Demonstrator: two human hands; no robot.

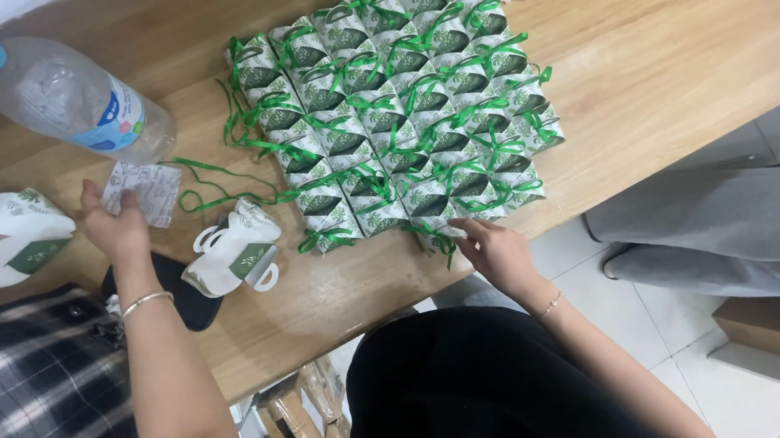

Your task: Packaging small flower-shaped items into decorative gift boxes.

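black fabric across our lap (472, 385) sits closest to the lens, with a plaid sleeve (40, 394) off to the left. our left hand (115, 228) is up on the wooden desk (660, 58), grip closed on a small printed paper packet (146, 191) pinched at its corner, just below a clear plastic water bottle (76, 98) lying on its side. our right hand (500, 253) is at the near edge of the desk, fingers loosely open and holding nothing, fingertips touching the nearest of the little green and white gift boxes (401, 110). those boxes are packed tight in rows, each tied with green ribbon. one unfinished white box (234, 251) lies open between our hands, loose green ribbon (212, 189) trailing beside it, and a dark pouch (178, 291) is tucked just under it. another open white box (12, 238) sits at the far left. someone's grey trouser legs (716, 235) show beyond the desk on the right.
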